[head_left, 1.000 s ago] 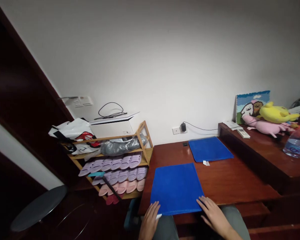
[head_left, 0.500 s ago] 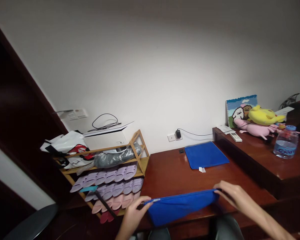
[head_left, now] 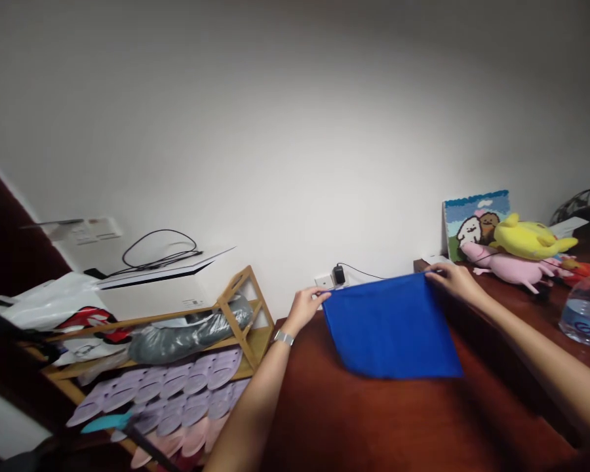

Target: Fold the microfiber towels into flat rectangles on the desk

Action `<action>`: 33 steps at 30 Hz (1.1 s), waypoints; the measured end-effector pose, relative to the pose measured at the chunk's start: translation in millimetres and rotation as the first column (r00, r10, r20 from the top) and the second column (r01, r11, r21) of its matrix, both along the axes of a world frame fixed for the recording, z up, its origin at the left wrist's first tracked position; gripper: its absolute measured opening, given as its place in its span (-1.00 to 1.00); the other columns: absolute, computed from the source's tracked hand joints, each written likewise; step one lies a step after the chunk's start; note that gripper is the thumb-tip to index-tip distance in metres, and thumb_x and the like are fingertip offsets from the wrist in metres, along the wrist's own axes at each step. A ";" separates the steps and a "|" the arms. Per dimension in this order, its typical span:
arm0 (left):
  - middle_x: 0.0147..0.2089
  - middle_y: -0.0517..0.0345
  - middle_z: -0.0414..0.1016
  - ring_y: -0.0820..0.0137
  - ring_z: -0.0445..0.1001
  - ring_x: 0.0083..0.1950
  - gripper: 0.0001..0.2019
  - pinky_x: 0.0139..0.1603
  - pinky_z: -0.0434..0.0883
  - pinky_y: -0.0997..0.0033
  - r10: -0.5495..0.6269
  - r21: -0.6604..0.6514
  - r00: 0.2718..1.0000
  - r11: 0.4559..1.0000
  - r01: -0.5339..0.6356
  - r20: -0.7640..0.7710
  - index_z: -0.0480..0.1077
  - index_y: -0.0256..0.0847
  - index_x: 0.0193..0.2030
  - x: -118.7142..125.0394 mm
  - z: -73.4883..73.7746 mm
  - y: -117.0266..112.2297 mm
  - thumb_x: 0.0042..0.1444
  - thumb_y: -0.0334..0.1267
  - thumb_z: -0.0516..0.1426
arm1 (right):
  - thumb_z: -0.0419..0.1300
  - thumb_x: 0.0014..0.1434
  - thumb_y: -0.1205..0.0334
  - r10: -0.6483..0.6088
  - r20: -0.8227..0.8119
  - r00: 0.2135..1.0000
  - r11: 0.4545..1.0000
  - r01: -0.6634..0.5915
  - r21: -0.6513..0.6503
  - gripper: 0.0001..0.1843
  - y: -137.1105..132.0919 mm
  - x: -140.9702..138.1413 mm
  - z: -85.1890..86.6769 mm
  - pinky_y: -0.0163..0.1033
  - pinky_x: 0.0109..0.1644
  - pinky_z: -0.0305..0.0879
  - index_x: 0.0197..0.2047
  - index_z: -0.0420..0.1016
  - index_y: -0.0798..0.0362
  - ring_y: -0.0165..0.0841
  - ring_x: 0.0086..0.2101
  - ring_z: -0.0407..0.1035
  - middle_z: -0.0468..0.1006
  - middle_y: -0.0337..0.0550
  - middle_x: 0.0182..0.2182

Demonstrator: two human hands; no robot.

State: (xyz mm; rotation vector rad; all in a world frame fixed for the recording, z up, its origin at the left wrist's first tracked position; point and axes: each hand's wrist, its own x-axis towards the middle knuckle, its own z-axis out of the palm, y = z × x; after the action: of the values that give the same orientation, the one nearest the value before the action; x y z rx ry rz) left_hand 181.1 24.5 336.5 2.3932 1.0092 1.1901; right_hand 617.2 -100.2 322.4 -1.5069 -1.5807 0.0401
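Observation:
A blue cloth point(head_left: 388, 331) hangs spread out over the reddish-brown wooden table point(head_left: 319, 419). My left hand point(head_left: 307, 308), with a metal-banded bracelet or watch at the wrist, pinches its upper left corner. At the upper right corner, my right hand point(head_left: 455, 282) grips the cloth between thumb and fingers. The top edge is drawn fairly straight between both hands, and the lower edge hangs at or just above the tabletop. Whatever lies on the table behind the cloth is hidden.
Left of the table stands a wooden rack point(head_left: 248, 321) holding purple and pink slippers point(head_left: 196, 377), with a white box point(head_left: 152, 292) on top. On the right, a raised ledge bears plush toys point(head_left: 531, 239), a picture point(head_left: 476, 223) and a water bottle point(head_left: 587, 311).
Both hands have lifted the blue cloth and carried it forward over the table toward the wall. It now covers the second blue piece that lay there. The view has shifted slightly.

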 end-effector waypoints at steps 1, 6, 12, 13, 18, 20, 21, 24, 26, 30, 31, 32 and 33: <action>-0.13 0.06 0.75 0.19 0.66 -0.09 -0.77 0.01 0.53 0.21 0.022 0.036 0.999 0.999 -0.023 0.027 0.68 -0.11 -0.15 13.3 3.0 12.1 0.27 -0.04 0.26 | 0.21 0.22 -0.09 -0.056 -0.001 0.998 0.997 0.056 0.057 -0.65 14.5 9.1 4.0 -0.11 -0.03 0.47 -0.18 0.68 -0.05 -0.10 -0.20 0.62 0.76 -0.06 -0.21; -0.04 0.03 0.73 0.18 0.59 0.02 -0.83 0.16 0.46 0.10 0.023 0.223 0.997 0.974 -0.040 0.078 0.67 -0.08 -0.07 62.7 -25.7 39.6 0.34 -0.14 0.24 | 0.16 0.24 0.00 -0.278 -0.082 0.957 0.934 0.289 0.208 -0.64 56.7 45.8 -28.3 -0.07 0.05 0.45 -0.07 0.67 -0.01 -0.12 -0.15 0.60 0.74 -0.04 -0.14; -0.10 0.07 0.73 0.20 0.58 -0.05 -0.84 0.03 0.45 0.13 0.053 0.236 0.977 0.972 -0.002 -0.208 0.65 -0.10 -0.09 97.0 -167.9 29.1 0.38 -0.27 0.20 | 0.09 0.21 0.17 -0.424 -0.073 0.903 0.903 0.416 -0.102 -0.64 62.7 58.0 -186.6 -0.07 0.07 0.43 -0.04 0.64 0.03 -0.09 -0.09 0.60 0.72 0.02 -0.08; -0.11 0.08 0.72 0.20 0.58 -0.07 -0.84 0.00 0.45 0.15 0.068 0.202 0.962 0.979 -0.014 -0.265 0.65 -0.10 -0.11 100.5 -195.3 25.1 0.37 -0.30 0.20 | 0.08 0.21 0.20 -0.448 -0.058 0.892 0.881 0.430 -0.197 -0.65 61.2 56.3 -215.5 -0.09 0.05 0.44 -0.05 0.63 0.03 -0.11 -0.08 0.60 0.72 0.01 -0.07; -0.18 0.13 0.67 0.25 0.56 -0.13 -0.79 -0.07 0.41 0.24 0.082 0.136 0.914 0.990 -0.029 -0.398 0.61 -0.09 -0.18 103.8 -294.5 4.0 0.33 -0.42 0.15 | 0.12 0.18 0.23 -0.495 -0.024 0.868 0.774 0.428 -0.467 -0.74 49.3 48.7 -308.3 -0.18 -0.08 0.45 -0.17 0.63 -0.05 -0.13 -0.11 0.62 0.72 -0.08 -0.10; -0.15 0.12 0.65 0.27 0.56 -0.12 -0.78 -0.06 0.41 0.25 0.099 0.182 0.926 0.983 -0.034 -0.364 0.59 -0.09 -0.13 101.6 -308.6 -2.6 0.35 -0.43 0.12 | 0.11 0.20 0.17 -0.498 -0.034 0.866 0.776 0.428 -0.464 -0.73 45.0 49.9 -317.3 -0.19 -0.05 0.44 -0.14 0.62 -0.06 -0.13 -0.08 0.61 0.72 -0.09 -0.08; -0.14 0.11 0.65 0.27 0.56 -0.11 -0.77 -0.05 0.40 0.25 0.101 0.201 0.932 0.979 -0.031 -0.349 0.58 -0.09 -0.11 100.7 -310.9 -5.3 0.35 -0.43 0.10 | 0.10 0.21 0.15 -0.495 -0.041 0.868 0.780 0.424 -0.460 -0.72 43.4 51.0 -317.8 -0.19 -0.02 0.43 -0.12 0.60 -0.07 -0.14 -0.06 0.60 0.71 -0.09 -0.06; -0.12 0.09 0.62 0.25 0.54 -0.08 -0.84 -0.01 0.41 0.22 0.076 0.192 0.930 0.981 -0.006 -0.360 0.55 -0.09 -0.12 100.6 -308.6 -11.5 0.34 -0.37 0.13 | 0.09 0.21 0.14 -0.473 -0.059 0.879 0.772 0.381 -0.509 -0.74 41.0 52.9 -313.3 -0.19 0.05 0.40 -0.12 0.57 -0.07 -0.14 -0.02 0.58 0.69 -0.09 -0.04; -0.06 0.06 0.60 0.20 0.53 -0.03 -0.92 0.01 0.42 0.18 0.064 0.136 0.915 0.991 -0.010 -0.399 0.53 -0.10 -0.10 102.3 -306.0 -13.7 0.28 -0.26 0.23 | 0.09 0.22 0.11 -0.471 -0.069 0.879 0.744 0.353 -0.568 -0.76 42.7 51.5 -310.7 -0.18 0.06 0.40 -0.19 0.57 -0.05 -0.12 -0.03 0.58 0.69 -0.06 -0.07; 0.09 0.05 0.55 0.12 0.48 0.09 -0.69 0.09 0.44 0.12 0.060 0.087 0.862 0.996 -0.018 -0.503 0.47 -0.08 0.12 107.7 -305.6 -10.4 0.27 -0.15 0.28 | 0.13 0.24 -0.01 -0.538 -0.089 0.838 0.680 0.369 -0.633 -0.64 55.5 43.2 -309.4 -0.14 0.06 0.43 -0.07 0.57 0.04 -0.08 -0.04 0.59 0.69 0.08 -0.08; 0.11 0.06 0.54 0.12 0.47 0.10 -0.67 0.10 0.44 0.12 0.060 0.092 0.836 0.996 -0.011 -0.546 0.44 -0.07 0.18 109.4 -305.7 -7.9 0.31 -0.17 0.25 | 0.17 0.20 0.00 -0.560 -0.093 0.823 0.665 0.380 -0.643 -0.57 59.6 40.7 -308.9 -0.14 0.07 0.44 0.02 0.54 0.07 -0.08 -0.02 0.59 0.68 0.11 -0.05; 0.12 0.06 0.54 0.12 0.46 0.10 -0.67 0.10 0.44 0.12 0.061 0.098 0.802 0.995 -0.003 -0.594 0.42 -0.06 0.22 111.2 -305.5 -5.0 0.34 -0.19 0.21 | 0.22 0.15 0.01 -0.580 -0.097 0.809 0.651 0.389 -0.652 -0.50 63.1 38.3 -308.1 -0.13 0.07 0.44 0.10 0.51 0.09 -0.08 0.00 0.59 0.67 0.13 -0.02; 0.10 0.05 0.53 0.12 0.46 0.09 -0.69 0.08 0.44 0.13 0.062 0.102 0.766 0.995 0.005 -0.640 0.41 -0.07 0.22 112.9 -304.8 -2.3 0.37 -0.24 0.17 | 0.27 0.10 0.04 -0.597 -0.100 0.796 0.637 0.394 -0.663 -0.44 65.4 36.0 -306.9 -0.12 0.07 0.45 0.14 0.49 0.10 -0.07 0.00 0.59 0.67 0.14 -0.02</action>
State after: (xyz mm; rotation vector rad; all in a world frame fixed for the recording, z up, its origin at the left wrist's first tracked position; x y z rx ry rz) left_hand 294.1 22.2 31.6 2.9557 1.1838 0.3936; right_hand 653.2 -34.8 15.6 -2.2897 -0.8539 0.5002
